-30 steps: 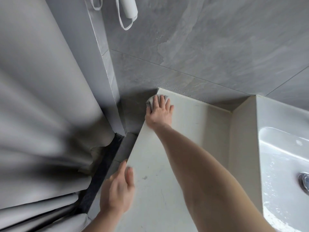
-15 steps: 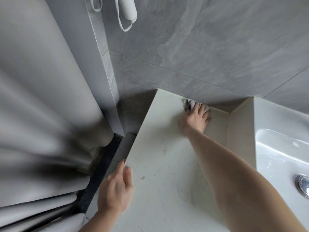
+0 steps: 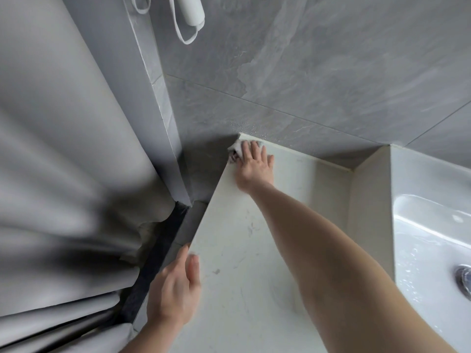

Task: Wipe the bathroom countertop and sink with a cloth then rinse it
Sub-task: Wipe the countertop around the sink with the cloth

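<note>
The pale marble countertop (image 3: 254,263) runs from the near edge to the grey tiled wall. My right hand (image 3: 253,163) lies flat at the counter's far left corner, pressing a small light cloth (image 3: 235,148) that shows under the fingers. My left hand (image 3: 175,286) rests on the counter's left edge, near me, fingers apart and holding nothing. The white sink (image 3: 430,250) is sunk in a raised block at the right, wet, with a metal drain (image 3: 465,278).
A grey shower curtain (image 3: 63,187) hangs at the left beside a tiled wall corner (image 3: 163,110). A dark floor strip (image 3: 155,263) runs between curtain and counter. A white object with a loop (image 3: 191,16) hangs on the wall above.
My right hand slid the cloth along the back edge to the right, then back to the far left corner. My left hand stayed on the counter's left edge.
</note>
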A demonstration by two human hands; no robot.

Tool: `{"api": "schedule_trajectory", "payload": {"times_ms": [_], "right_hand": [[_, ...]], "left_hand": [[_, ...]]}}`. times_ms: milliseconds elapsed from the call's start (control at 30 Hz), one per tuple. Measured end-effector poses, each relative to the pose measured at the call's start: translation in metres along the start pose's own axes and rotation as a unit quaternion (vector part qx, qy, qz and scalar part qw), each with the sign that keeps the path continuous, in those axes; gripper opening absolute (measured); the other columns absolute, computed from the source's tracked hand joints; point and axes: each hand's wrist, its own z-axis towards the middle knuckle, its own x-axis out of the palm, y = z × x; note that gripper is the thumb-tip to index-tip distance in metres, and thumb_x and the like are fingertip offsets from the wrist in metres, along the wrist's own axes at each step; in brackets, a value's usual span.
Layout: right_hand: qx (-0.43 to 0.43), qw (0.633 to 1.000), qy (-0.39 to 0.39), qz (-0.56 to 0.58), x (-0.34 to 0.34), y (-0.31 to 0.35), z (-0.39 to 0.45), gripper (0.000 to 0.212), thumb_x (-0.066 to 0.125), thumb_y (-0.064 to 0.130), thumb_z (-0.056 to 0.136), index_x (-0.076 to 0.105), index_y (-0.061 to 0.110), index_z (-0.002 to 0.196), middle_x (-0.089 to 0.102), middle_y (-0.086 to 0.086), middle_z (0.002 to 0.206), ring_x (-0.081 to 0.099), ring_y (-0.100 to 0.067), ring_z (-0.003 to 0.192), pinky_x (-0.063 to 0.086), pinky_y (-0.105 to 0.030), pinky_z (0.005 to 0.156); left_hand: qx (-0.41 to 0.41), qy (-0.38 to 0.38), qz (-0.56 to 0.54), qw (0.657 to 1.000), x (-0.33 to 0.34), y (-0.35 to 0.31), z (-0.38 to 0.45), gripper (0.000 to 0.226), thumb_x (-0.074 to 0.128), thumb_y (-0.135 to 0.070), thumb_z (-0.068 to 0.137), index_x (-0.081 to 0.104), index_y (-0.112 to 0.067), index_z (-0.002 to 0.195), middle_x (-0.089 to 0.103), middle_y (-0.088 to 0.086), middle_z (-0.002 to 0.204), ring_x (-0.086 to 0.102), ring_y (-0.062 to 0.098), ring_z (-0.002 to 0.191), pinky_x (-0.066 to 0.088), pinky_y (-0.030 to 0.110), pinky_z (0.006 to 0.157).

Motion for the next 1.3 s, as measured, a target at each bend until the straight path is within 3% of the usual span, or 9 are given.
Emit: {"api": "schedule_trajectory", "payload": {"times_ms": [100,233,367,533,633,767,967,1167,1300], "right_hand": [[0.051,0.998,-0.023,-0.007,-0.008,-0.056,-0.012,0.07,0.036,0.026,0.1,0.009,0.023,0.164,0.006,-0.003,0.173,0.003,-0.031,0.159,0.005,-0.051,0.127],[0.083,0.995,-0.048,-0.013,-0.015,-0.121,-0.031,0.063,0.03,0.039,0.105,0.017,0.021,0.164,0.012,-0.003,0.172,0.013,-0.033,0.157,0.01,-0.052,0.125],[0.177,0.977,-0.115,0.014,-0.02,-0.16,-0.052,0.06,0.033,0.038,0.102,0.031,0.011,0.156,0.03,-0.015,0.163,0.023,-0.037,0.15,0.017,-0.053,0.123],[0.207,0.971,-0.123,0.007,-0.012,-0.178,-0.062,0.081,0.014,0.039,0.087,0.036,-0.005,0.152,0.04,-0.028,0.154,0.031,-0.045,0.146,0.009,-0.05,0.127],[0.261,0.953,-0.137,0.065,-0.01,-0.151,-0.069,0.076,0.025,0.04,0.091,0.036,-0.001,0.153,0.035,-0.026,0.158,0.025,-0.045,0.149,0.013,-0.049,0.125],[0.207,0.966,-0.146,0.041,0.006,-0.122,-0.085,0.068,0.037,0.04,0.094,0.039,0.005,0.152,0.038,-0.024,0.156,0.03,-0.046,0.146,0.022,-0.056,0.119],[0.188,0.974,-0.127,0.029,0.015,-0.11,-0.102,0.065,0.049,0.036,0.098,0.033,0.008,0.155,0.032,-0.021,0.16,0.023,-0.045,0.149,0.019,-0.055,0.122],[0.193,0.978,-0.064,0.051,-0.004,-0.098,-0.059,0.066,0.033,0.054,0.1,0.019,0.028,0.159,0.019,-0.013,0.162,0.008,-0.048,0.152,0.006,-0.062,0.122],[0.108,0.994,-0.017,0.012,-0.002,-0.075,-0.036,0.069,0.03,0.058,0.101,0.012,0.033,0.163,0.005,-0.006,0.172,-0.003,-0.048,0.155,-0.002,-0.06,0.123]], "left_hand": [[-0.003,0.005,0.001,1.0,0.001,0.002,0.001,0.068,0.017,-0.055,0.102,0.05,-0.02,0.15,0.067,0.006,0.138,0.065,0.034,0.122,0.05,0.042,0.097],[0.004,0.005,0.007,1.0,0.002,0.004,0.001,0.054,0.026,-0.051,0.104,0.051,-0.026,0.145,0.071,0.005,0.13,0.067,0.036,0.114,0.051,0.042,0.089],[0.022,-0.002,0.006,1.0,0.006,0.01,0.003,0.052,0.021,-0.054,0.103,0.048,-0.028,0.139,0.074,0.005,0.12,0.068,0.039,0.105,0.052,0.042,0.08],[0.048,-0.023,0.007,0.999,0.01,0.014,0.004,0.061,0.013,-0.06,0.099,0.048,-0.029,0.137,0.075,0.004,0.113,0.068,0.039,0.099,0.052,0.041,0.075],[0.055,-0.029,0.003,0.998,0.009,0.013,0.003,0.055,0.016,-0.056,0.101,0.05,-0.028,0.136,0.075,0.005,0.112,0.068,0.04,0.099,0.051,0.042,0.074],[0.044,-0.033,-0.005,0.998,0.008,0.01,0.002,0.045,0.025,-0.05,0.105,0.051,-0.029,0.134,0.075,0.009,0.109,0.068,0.042,0.098,0.051,0.043,0.075],[0.042,-0.033,-0.005,0.999,0.005,0.007,-0.001,0.039,0.026,-0.049,0.105,0.051,-0.03,0.129,0.075,0.006,0.107,0.068,0.041,0.097,0.05,0.043,0.073],[0.048,-0.04,-0.011,0.998,0.008,0.009,0.001,0.037,0.026,-0.049,0.105,0.05,-0.03,0.126,0.076,0.006,0.103,0.068,0.041,0.095,0.052,0.043,0.073],[0.048,-0.04,-0.005,0.998,0.012,0.013,0.003,0.045,0.02,-0.053,0.103,0.05,-0.031,0.128,0.075,0.006,0.102,0.067,0.041,0.094,0.053,0.044,0.074]]}}
